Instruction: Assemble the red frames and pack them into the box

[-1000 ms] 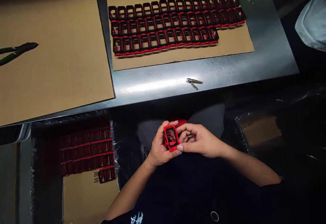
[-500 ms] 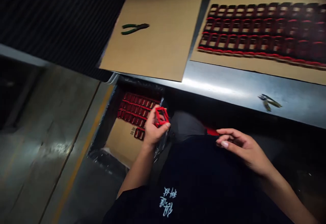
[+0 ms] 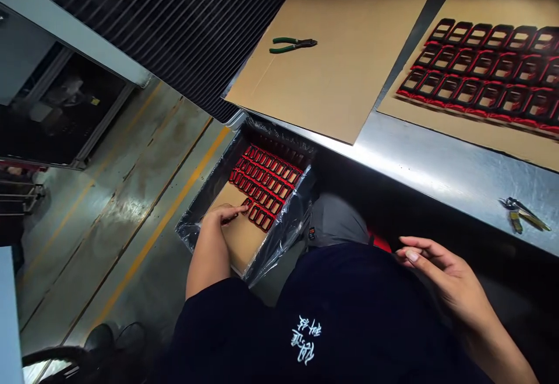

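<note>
My left hand (image 3: 222,214) reaches into a plastic-lined box (image 3: 286,230) at the lower left of the bench. Its fingers close on a red and black frame (image 3: 247,203), which rests at the end of a short row. Several rows of like frames (image 3: 266,177) lie on a cardboard sheet (image 3: 242,241) inside the box. My right hand (image 3: 430,262) hovers in front of my body at the right, thumb near the curled fingers; whether anything is between them is too small to tell.
Green-handled pliers (image 3: 292,45) lie on cardboard (image 3: 323,93) on the metal bench (image 3: 406,157). More frames (image 3: 484,75) stand in rows on another sheet at the right. Cutters (image 3: 524,215) lie near the bench's front edge. A ribbed black panel (image 3: 187,29) borders the bench.
My left hand has moved down and left into the box with the red frame, bringing it beside the short row. The view has shifted left. My right hand keeps nearly the same pose.
</note>
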Tool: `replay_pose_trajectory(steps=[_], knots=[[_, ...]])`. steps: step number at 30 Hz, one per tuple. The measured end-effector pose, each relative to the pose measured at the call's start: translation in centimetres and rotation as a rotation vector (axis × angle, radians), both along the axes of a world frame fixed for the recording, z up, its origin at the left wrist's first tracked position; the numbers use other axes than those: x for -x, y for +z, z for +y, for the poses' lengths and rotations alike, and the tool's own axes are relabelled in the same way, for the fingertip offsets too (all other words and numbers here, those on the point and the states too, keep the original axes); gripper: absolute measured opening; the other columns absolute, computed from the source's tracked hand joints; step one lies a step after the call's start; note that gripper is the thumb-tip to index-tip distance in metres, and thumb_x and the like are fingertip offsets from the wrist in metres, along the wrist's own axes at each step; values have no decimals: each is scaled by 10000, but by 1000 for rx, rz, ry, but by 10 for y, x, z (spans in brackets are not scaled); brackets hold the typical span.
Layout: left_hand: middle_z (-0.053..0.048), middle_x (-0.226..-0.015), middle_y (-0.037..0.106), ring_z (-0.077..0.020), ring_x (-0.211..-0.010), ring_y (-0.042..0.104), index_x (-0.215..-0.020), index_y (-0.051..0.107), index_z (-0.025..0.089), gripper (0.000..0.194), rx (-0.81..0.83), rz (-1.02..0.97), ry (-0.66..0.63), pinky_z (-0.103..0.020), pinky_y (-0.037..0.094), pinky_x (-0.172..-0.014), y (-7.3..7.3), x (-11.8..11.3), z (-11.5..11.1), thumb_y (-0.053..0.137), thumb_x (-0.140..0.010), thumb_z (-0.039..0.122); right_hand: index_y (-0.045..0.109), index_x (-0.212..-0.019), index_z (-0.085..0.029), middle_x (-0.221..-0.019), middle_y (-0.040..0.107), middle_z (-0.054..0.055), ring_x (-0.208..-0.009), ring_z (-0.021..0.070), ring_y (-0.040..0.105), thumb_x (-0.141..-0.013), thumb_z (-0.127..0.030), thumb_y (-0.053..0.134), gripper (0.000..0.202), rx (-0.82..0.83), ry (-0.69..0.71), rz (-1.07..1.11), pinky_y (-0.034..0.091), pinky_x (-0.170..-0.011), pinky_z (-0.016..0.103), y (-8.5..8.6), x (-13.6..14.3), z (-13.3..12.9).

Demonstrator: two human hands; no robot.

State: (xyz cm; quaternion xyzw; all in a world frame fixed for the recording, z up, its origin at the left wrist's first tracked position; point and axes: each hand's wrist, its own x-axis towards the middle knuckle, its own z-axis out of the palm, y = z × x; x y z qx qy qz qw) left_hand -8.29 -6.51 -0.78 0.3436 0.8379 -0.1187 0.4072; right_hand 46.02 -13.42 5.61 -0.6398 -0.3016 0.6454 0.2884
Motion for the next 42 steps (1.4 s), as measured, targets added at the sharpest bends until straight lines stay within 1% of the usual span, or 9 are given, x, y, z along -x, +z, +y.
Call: replay_pose_trajectory(steps=[12,16,20,22,25,29,32,36,42], knots=[[-100,-1240,644,-230,-1049,666,-1258,605,159,354,31,-112,55,-434,594,-882,-8,-19,5,638,-964,354,782,-1059,-206,-887,796,88,-850,228,753,-690,-604,855,547,24,-26,17,611,-834,314,-20,-1,-3],[-98,-1221,649,-221,-1027,670,-1250,606,157,346,-68,-154,192,-422,598,-865,5,-32,-1,634,-967,354,784,-1048,-198,-880,796,94,-828,221,749,-680,-619,853,563,20,-23,5,610,-814,307,-21,-1,-2],[-74,-1099,658,-175,-884,661,-1189,610,148,313,-279,-244,381,-347,590,-754,35,-52,1,616,-974,376,783,-1020,-184,-858,793,106,-816,242,748,-690,-617,842,547,-18,2,-7,621,-792,342,-18,2,-1],[-34,-925,631,-127,-715,602,-1110,601,146,291,-410,-367,464,-266,529,-617,48,-82,5,538,-996,407,775,-1019,-182,-863,789,108,-810,247,750,-722,-602,825,516,-48,32,-21,627,-784,354,-17,5,1],[5,-746,550,-113,-594,529,-986,583,177,313,-498,-712,517,-226,433,-505,53,-165,13,448,-954,458,731,-1145,-197,-973,781,110,-879,257,755,-767,-535,810,513,-187,121,-59,632,-844,396,-12,17,2],[-9,-713,576,-152,-611,585,-910,605,183,320,-301,-1196,457,-298,522,-587,48,-303,9,565,-822,488,432,-1526,-247,-1490,553,161,-1300,332,605,-664,-429,903,999,-540,244,-207,549,-1051,503,-3,34,6],[-28,-732,626,-173,-639,635,-886,623,168,343,-61,-1455,421,-336,568,-651,49,-367,-3,616,-831,507,428,-1528,-235,-1513,517,175,-1379,337,531,-684,-411,900,983,-746,211,-388,468,-1144,516,-2,31,9],[-67,-787,705,-217,-705,704,-859,658,136,359,195,-1579,443,-362,605,-683,51,-387,-4,704,-833,491,506,-1459,-238,-1499,522,183,-1384,325,525,-701,-463,891,879,-822,127,-428,472,-1136,505,-4,17,1],[-85,-893,753,-265,-823,743,-958,691,147,398,68,-1512,324,-388,620,-745,61,-380,-4,793,-764,480,535,-1426,-275,-1524,500,147,-1405,319,507,-687,-441,908,844,-763,47,-264,489,-1118,506,-3,13,-10]])
